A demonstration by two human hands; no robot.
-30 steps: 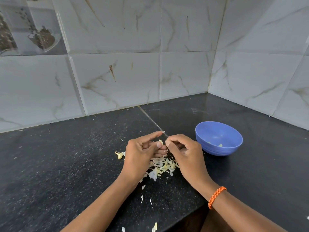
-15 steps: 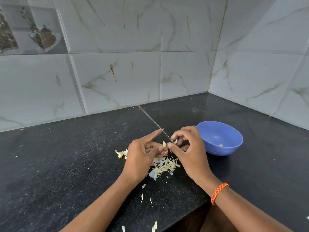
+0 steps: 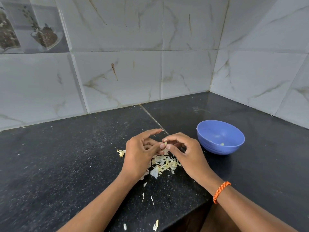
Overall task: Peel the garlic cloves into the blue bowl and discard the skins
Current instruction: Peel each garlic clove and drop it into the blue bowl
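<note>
Pinched between the fingertips of both hands, above the black speckled stone counter point(image 3: 58, 164): a small pale yellowish garlic clove point(image 3: 165, 144). Left hand point(image 3: 142, 154) curled round it with thumb and middle fingers, index finger stretched out straight and free. Right hand point(image 3: 185, 152) bent over from the other side, thumb and forefinger nipping the same clove, remaining fingers loosely curled. Directly beneath the hands, a heap of papery white and yellow garlic skins point(image 3: 163, 165) on the counter, with stray flakes scattered nearer the body and one yellowish scrap point(image 3: 121, 152) just left of the left hand. Just right of the right hand, apart from it, a round blue plastic bowl point(image 3: 220, 137) standing upright, a few small pale bits visible inside near the bottom. Round the right wrist, a braided orange cord bracelet point(image 3: 221, 191). Beyond the hands, grey marble-patterned wall tiles point(image 3: 117, 72) meeting in a corner.
</note>
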